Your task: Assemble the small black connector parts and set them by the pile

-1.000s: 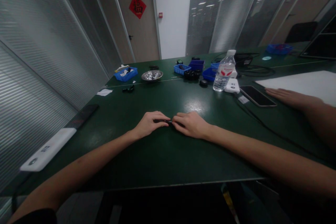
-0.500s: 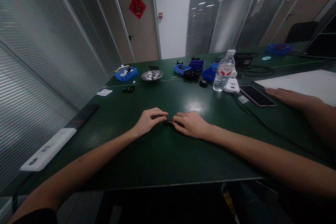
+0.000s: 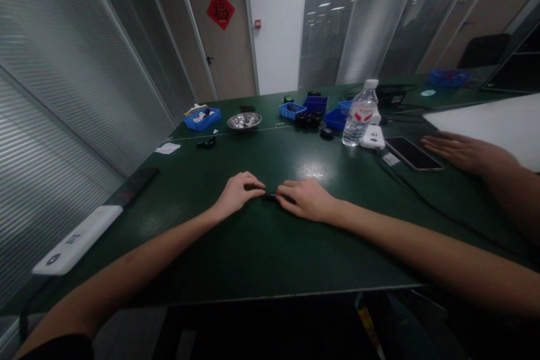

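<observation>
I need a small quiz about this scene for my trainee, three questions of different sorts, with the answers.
1. Fill in: the metal bowl stands to the right of a ____ plastic basket with white things in it.
2. Where is the slim black piece? A: in the bowl. B: at the fingertips of the right hand. C: on the smartphone.
3. True or false: the water bottle stands upright with its cap on.
Key: 1 blue; 2 B; 3 true.

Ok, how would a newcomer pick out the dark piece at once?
On the green table, the left hand and right hand almost meet. The dark piece juts from the right hand towards the left. The phone is dark too, but bigger; only this piece lies between those hands.
</observation>
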Available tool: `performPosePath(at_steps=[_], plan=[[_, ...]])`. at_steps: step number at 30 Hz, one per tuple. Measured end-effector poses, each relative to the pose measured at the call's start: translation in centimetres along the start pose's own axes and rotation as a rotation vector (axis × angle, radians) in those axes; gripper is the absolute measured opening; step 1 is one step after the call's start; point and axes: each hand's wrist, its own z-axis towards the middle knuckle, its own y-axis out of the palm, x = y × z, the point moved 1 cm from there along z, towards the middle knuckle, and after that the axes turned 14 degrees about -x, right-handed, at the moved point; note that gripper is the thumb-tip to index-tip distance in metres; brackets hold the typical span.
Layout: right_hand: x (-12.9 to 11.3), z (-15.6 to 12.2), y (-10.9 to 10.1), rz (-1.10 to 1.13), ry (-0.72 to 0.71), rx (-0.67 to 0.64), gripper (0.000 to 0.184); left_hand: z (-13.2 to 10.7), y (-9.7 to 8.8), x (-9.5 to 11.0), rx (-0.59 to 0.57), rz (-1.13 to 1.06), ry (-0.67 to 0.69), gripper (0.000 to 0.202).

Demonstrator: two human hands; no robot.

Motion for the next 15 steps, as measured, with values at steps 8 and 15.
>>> performPosePath(at_steps=[8, 15], plan=[[-0.1, 0.0, -0.3, 0.014, -0.008, -0.010, 0.030, 0.4, -0.2, -1.0, -0.072, -0.086, -0.023, 0.027], [0.0, -0.1, -0.2, 0.009, -0.002, -0.003, 0.031, 0.3, -1.0, -0.3, -0.081, -0.081, -0.034, 0.025]])
